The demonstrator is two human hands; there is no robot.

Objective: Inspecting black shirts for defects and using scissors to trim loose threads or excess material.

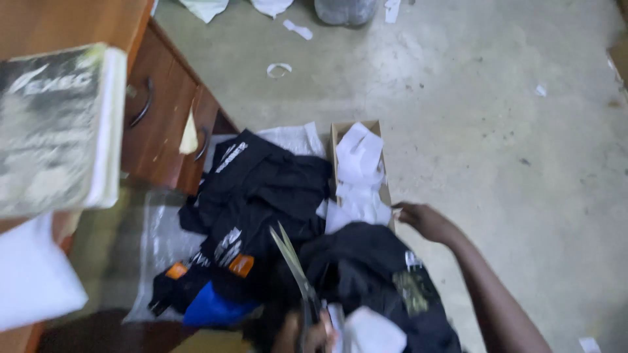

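My left hand is at the bottom edge, closed around the handles of a pair of scissors. The blades are parted and point up and to the left over a pile of black garments. My right hand reaches out from the lower right, fingers at the near right edge of a narrow cardboard box filled with white paper pieces. Blur hides whether those fingers grip anything. Another black garment with a printed patch lies between my hands.
A wooden desk with drawers stands at the left, and a worn book lies on its top. Clear plastic wrap is under the garments. Paper scraps are scattered over the concrete floor.
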